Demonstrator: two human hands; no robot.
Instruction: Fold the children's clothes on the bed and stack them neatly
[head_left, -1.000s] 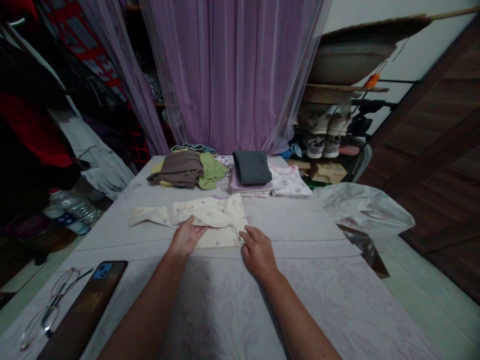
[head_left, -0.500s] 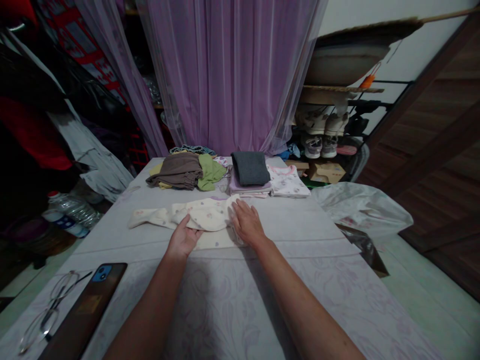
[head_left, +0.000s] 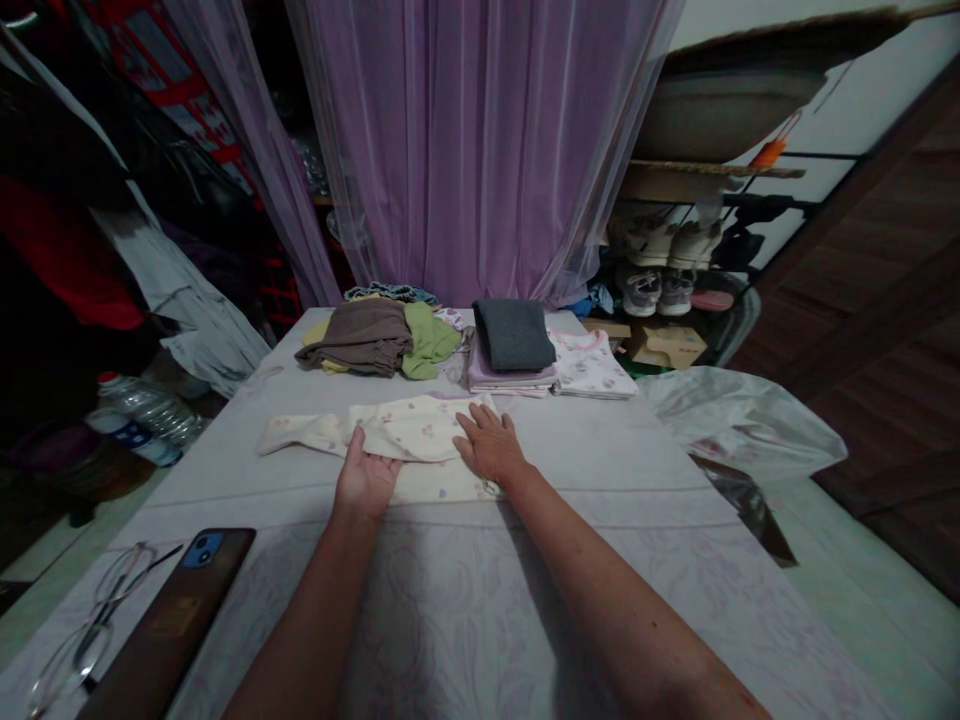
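On a patterned bedcover (head_left: 600,600), a cream floral garment (head_left: 420,430) lies at twelve o'clock from the wrists, below a folded stack of clothes (head_left: 514,340). The open right hand (head_left: 491,447) lies flat on it, smoothing the cloth; the open left hand (head_left: 365,472) lies ungripping at its fold.

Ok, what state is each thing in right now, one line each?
Left hand: palm up, open, at the garment's fold.
Right hand: palm down, flat on the garment.
Cream floral garment: partly folded, sleeve spread out.
Grey cloth: folded, atop a lilac stack.
Phone: face down.
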